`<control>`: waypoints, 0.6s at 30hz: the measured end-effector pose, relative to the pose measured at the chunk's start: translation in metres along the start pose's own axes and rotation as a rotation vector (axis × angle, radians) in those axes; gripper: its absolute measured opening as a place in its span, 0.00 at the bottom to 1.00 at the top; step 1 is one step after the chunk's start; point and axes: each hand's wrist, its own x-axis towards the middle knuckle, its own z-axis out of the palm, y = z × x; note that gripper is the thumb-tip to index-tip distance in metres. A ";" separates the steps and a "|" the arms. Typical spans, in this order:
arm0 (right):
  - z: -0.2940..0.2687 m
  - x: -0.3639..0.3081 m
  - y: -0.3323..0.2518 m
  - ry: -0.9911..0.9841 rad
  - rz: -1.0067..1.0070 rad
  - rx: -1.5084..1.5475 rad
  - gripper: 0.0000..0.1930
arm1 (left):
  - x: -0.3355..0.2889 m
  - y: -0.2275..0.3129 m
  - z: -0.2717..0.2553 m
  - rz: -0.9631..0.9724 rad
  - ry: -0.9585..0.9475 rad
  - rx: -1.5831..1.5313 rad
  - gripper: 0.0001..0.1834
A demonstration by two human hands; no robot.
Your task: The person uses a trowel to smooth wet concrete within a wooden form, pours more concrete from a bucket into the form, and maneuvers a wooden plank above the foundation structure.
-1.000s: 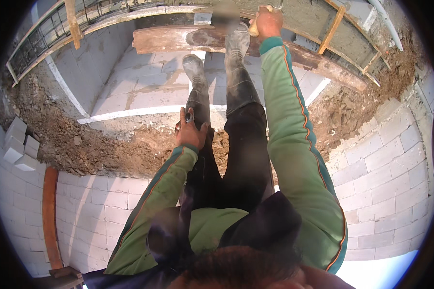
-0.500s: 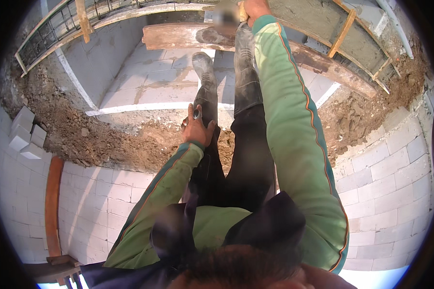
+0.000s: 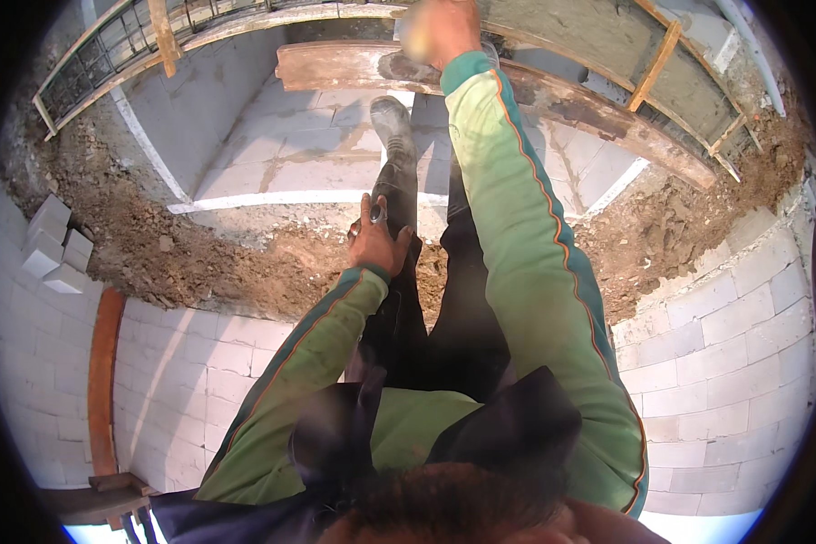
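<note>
My right hand point(image 3: 449, 34) reaches far forward at the top edge, fingers wrapped round a tan-handled tool point(image 3: 417, 36). The tool's working end is blurred and partly out of view, so its kind cannot be made out. Beneath that hand runs a stained wooden plank point(image 3: 344, 68), with a long frame of boards holding wet grey concrete point(image 3: 589, 32) beyond it. My left hand point(image 3: 376, 243) lies flat on my left leg near the knee, fingers spread and holding nothing; a dark-stoned ring shows on it. My left boot point(image 3: 391, 120) is stretched forward; the right arm mostly covers my right boot.
Steel rebar point(image 3: 109, 50) lies in the frame at far left, and wooden crosspieces point(image 3: 655, 65) span it. Below the plank is a block-lined pit point(image 3: 281, 145). Loose soil point(image 3: 227, 258) rings it. Pale blocks point(image 3: 59, 240) stack at left, near an upright brown board point(image 3: 103, 381).
My right hand has shifted left with the tool, its forearm now crossing over my right boot. My left hand stays on the leg. The view has moved slightly.
</note>
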 end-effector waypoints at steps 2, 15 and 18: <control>-0.002 -0.009 -0.011 -0.157 0.037 0.079 0.22 | 0.000 -0.001 0.000 0.007 0.003 -0.014 0.47; 0.057 -0.028 -0.054 -0.503 0.459 0.823 0.12 | -0.002 -0.006 -0.004 0.000 -0.053 -0.141 0.47; 0.064 -0.039 -0.068 -0.532 0.288 0.852 0.06 | -0.002 -0.007 0.000 0.020 -0.025 -0.151 0.47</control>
